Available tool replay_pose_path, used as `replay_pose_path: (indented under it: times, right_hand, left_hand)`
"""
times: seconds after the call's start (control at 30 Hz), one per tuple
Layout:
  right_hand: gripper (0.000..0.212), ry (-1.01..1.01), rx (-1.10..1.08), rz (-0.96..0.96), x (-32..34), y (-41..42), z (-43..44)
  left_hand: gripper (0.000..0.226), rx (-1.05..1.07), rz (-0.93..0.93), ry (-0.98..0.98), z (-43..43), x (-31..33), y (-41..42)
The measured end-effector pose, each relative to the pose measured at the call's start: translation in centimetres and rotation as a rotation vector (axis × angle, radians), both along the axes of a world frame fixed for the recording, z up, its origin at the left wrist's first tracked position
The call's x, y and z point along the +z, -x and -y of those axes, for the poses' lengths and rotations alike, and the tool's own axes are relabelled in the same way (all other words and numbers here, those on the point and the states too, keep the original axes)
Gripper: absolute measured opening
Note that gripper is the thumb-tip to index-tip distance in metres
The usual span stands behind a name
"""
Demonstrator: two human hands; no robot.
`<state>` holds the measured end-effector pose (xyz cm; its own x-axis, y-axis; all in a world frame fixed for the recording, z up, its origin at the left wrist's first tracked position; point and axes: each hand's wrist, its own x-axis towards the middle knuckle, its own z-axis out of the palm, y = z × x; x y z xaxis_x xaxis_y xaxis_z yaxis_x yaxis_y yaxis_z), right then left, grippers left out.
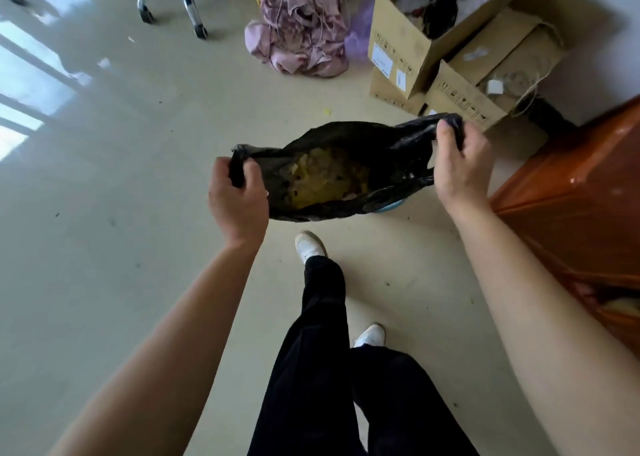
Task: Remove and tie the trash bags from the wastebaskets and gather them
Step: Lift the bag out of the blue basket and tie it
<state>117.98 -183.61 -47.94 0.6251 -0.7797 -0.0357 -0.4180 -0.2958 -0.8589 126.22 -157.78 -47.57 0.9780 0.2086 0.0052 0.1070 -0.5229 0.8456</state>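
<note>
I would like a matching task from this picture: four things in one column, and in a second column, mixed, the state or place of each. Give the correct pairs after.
Column 1
1. black trash bag
2. pink cloth pile
3. cardboard boxes
4. left hand

Column 2
A. heaped on the floor near the chair legs
B. open on the floor, by the wall
C. held open, yellowish waste inside
D. closed on one handle of the bag

Pairs: 1-C, 2-A, 3-B, 4-D

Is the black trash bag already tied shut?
No, the black trash bag gapes open between the left hand and right hand, showing yellowish waste inside.
</note>
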Motion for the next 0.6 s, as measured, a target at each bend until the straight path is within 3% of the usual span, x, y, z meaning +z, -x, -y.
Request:
replay_pose_path:
  times: [0.13, 0.3, 0.47, 0.6]
  right_hand:
    - [0.028, -0.057, 0.034, -0.053, 1.3, 2.6, -3.9]
    - [0.03, -0.057, 0.159, -0.207, -2.4, 4.5, -9.1]
    - [0.025, -0.034, 0.245, -0.412, -15.2, 6.7, -15.2]
    - [0.026, -0.055, 0.274, -0.52, -26.7, 8.3, -18.9]
  left_hand:
    - [0.018, 0.03, -0.005, 0.048, -4.5, 2.7, 1.9]
    - [0.013, -0.053, -0.308, -0.032, -9.2, -0.9, 3.5]
    - [0.035, -0.183, -0.597, -0.077, -14.0, -14.4, 5.4]
    - [0.035, -0.146, -0.658, -0.062, -16.6, -25.3, 6.7]
